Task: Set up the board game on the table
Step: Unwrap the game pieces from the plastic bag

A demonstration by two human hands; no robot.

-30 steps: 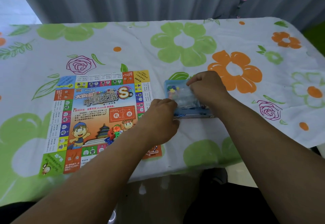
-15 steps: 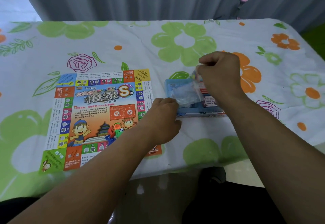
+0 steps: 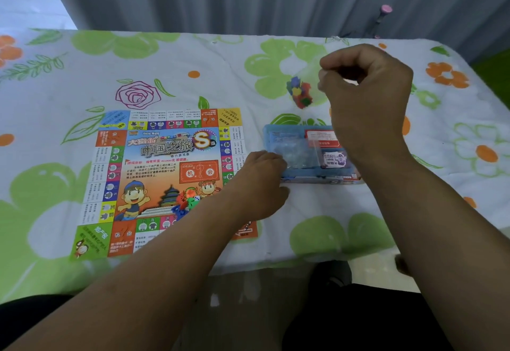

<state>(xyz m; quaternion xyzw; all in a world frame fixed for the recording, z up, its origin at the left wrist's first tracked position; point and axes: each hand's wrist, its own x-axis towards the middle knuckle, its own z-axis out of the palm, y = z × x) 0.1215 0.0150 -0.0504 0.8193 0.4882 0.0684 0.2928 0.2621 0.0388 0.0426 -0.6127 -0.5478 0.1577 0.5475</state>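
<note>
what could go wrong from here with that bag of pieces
1. The clear bag of coloured pieces hangs in the air from the right hand's fingertip pinch; if that grip slips, pieces may scatter across the tablecloth.
2. The left hand holds the blue box's corner, its forearm across the game board beside the loose pieces there; moving that arm could knock them off.

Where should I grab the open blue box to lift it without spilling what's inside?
Grip the blue box by its two short end walls, coming down from above, and keep it level: it lies flat and open-topped with cards lying inside. The left hand holds its near left corner; the right hand pinches the bag of pieces.
</note>
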